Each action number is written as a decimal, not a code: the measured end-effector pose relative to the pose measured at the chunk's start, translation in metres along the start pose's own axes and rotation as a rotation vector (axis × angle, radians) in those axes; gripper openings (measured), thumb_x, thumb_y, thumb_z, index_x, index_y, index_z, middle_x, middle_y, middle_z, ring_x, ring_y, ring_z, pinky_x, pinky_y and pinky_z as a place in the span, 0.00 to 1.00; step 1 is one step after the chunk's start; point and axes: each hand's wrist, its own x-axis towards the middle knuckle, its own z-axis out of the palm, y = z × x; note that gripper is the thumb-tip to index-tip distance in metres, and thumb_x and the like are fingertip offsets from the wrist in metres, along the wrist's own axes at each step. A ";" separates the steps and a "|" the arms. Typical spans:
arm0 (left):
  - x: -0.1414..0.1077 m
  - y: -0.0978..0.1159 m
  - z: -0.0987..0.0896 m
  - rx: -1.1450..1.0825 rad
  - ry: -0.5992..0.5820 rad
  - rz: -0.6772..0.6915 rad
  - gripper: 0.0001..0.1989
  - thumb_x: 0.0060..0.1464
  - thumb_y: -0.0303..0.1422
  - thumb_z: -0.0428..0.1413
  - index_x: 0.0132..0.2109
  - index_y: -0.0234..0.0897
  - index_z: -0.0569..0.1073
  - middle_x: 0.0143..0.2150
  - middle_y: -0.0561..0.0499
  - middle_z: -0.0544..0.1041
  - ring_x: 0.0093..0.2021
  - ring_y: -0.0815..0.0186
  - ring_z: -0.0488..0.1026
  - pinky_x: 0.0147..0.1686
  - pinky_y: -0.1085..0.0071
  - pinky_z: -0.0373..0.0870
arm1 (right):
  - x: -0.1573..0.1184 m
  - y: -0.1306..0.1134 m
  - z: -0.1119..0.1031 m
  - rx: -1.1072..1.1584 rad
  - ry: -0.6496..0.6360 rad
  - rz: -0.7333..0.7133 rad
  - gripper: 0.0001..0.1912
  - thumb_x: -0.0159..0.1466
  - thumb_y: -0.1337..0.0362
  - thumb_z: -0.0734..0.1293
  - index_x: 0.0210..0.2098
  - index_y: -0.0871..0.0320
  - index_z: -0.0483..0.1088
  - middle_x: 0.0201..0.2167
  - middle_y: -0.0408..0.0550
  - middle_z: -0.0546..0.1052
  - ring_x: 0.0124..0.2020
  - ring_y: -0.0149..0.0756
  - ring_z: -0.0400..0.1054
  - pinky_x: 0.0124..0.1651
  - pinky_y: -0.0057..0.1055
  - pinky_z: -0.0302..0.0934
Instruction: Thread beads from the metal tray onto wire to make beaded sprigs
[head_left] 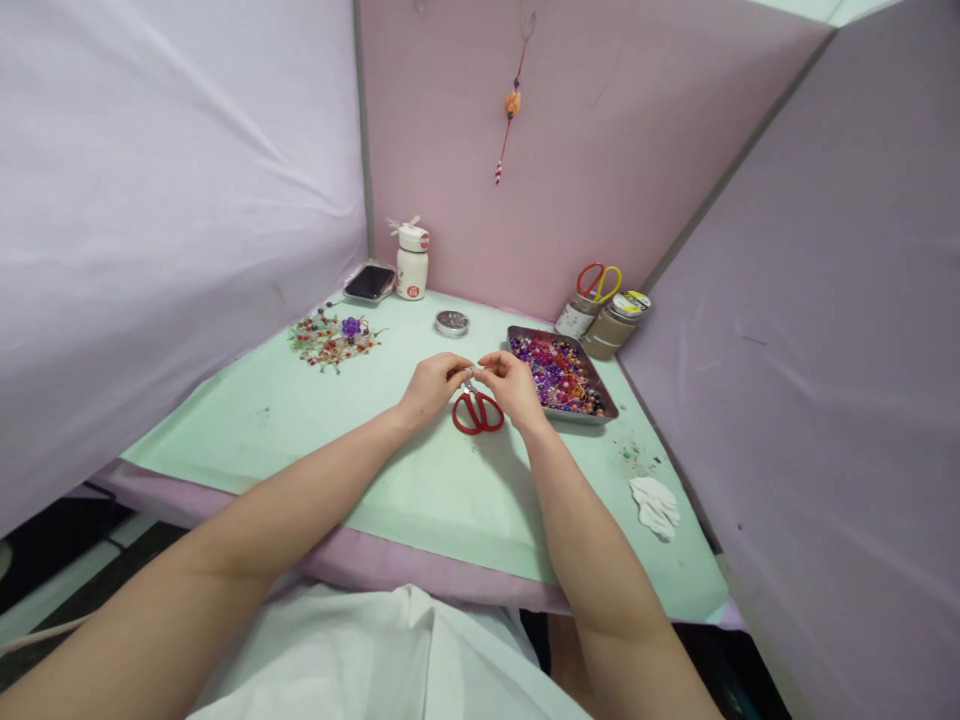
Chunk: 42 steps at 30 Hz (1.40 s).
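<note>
My left hand (437,385) and my right hand (511,386) meet over the middle of the table, fingertips pinched close together. Something small and pale sits between them, too tiny to make out. Just below the fingers, red-handled scissors (478,412) lie on the green table cover, their blades partly hidden by my hands. Right of my right hand is a metal tray (577,417) of purple, pink and orange beads (553,372) with red cord among them. A small round tin (452,322) of dark bits stands beyond my hands.
At the left lie beaded strands (330,342) and a purple bead cluster (351,327). Behind are a phone (370,283) and a white bottle (412,265). Jars (616,325) and a scissors holder (574,318) stand back right. A crumpled white cloth (656,508) lies front right. A beaded string (512,103) hangs behind.
</note>
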 end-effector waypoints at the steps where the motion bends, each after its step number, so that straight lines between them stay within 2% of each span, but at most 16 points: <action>1: 0.000 -0.001 0.000 0.028 -0.010 0.020 0.09 0.54 0.32 0.53 0.37 0.37 0.78 0.35 0.48 0.79 0.34 0.66 0.72 0.39 0.70 0.67 | 0.000 0.002 0.000 0.006 -0.003 0.003 0.12 0.51 0.58 0.69 0.32 0.57 0.68 0.23 0.41 0.73 0.26 0.33 0.67 0.32 0.30 0.61; 4: 0.000 -0.003 -0.001 0.091 -0.042 0.052 0.09 0.55 0.31 0.53 0.38 0.37 0.78 0.35 0.48 0.78 0.35 0.65 0.72 0.39 0.70 0.66 | 0.000 0.001 0.002 0.004 -0.008 -0.009 0.11 0.51 0.59 0.69 0.31 0.57 0.69 0.23 0.41 0.73 0.26 0.32 0.67 0.32 0.30 0.61; 7: 0.000 -0.003 -0.001 0.081 -0.038 0.024 0.08 0.54 0.30 0.53 0.38 0.37 0.78 0.35 0.48 0.78 0.35 0.66 0.72 0.39 0.70 0.66 | -0.003 -0.005 0.005 -0.045 0.011 -0.036 0.08 0.53 0.59 0.68 0.29 0.57 0.69 0.24 0.42 0.74 0.27 0.32 0.67 0.33 0.30 0.61; 13: 0.000 0.001 -0.001 -0.071 -0.039 -0.088 0.08 0.52 0.29 0.54 0.37 0.35 0.77 0.32 0.49 0.78 0.32 0.67 0.72 0.37 0.70 0.67 | -0.008 -0.013 0.008 -0.138 0.056 -0.052 0.07 0.55 0.59 0.66 0.27 0.57 0.70 0.24 0.42 0.75 0.27 0.32 0.67 0.34 0.29 0.61; 19: 0.001 0.001 0.001 -0.260 -0.035 -0.166 0.13 0.49 0.30 0.55 0.44 0.34 0.73 0.28 0.53 0.74 0.26 0.70 0.69 0.32 0.71 0.67 | -0.007 -0.011 0.009 -0.124 0.088 -0.095 0.06 0.56 0.61 0.64 0.27 0.57 0.69 0.24 0.41 0.74 0.28 0.31 0.67 0.35 0.29 0.60; 27: 0.004 -0.003 0.003 -0.483 0.002 -0.248 0.08 0.51 0.34 0.53 0.37 0.35 0.71 0.26 0.53 0.72 0.25 0.71 0.68 0.27 0.73 0.66 | -0.009 -0.010 0.012 -0.157 0.105 -0.135 0.07 0.58 0.60 0.64 0.29 0.56 0.69 0.25 0.42 0.74 0.28 0.32 0.68 0.35 0.29 0.61; 35: 0.004 0.001 0.001 -0.470 0.016 -0.248 0.08 0.49 0.36 0.55 0.34 0.35 0.71 0.26 0.52 0.73 0.25 0.71 0.67 0.27 0.72 0.66 | -0.009 -0.006 0.013 -0.185 0.088 -0.143 0.08 0.60 0.58 0.62 0.30 0.56 0.69 0.26 0.43 0.75 0.29 0.33 0.68 0.34 0.30 0.61; 42: 0.007 -0.003 0.001 -0.520 -0.044 -0.279 0.08 0.46 0.34 0.56 0.34 0.33 0.73 0.24 0.53 0.73 0.25 0.70 0.69 0.28 0.71 0.67 | -0.007 -0.006 0.009 -0.174 0.097 -0.114 0.07 0.57 0.61 0.65 0.34 0.56 0.68 0.27 0.43 0.75 0.29 0.33 0.68 0.37 0.31 0.61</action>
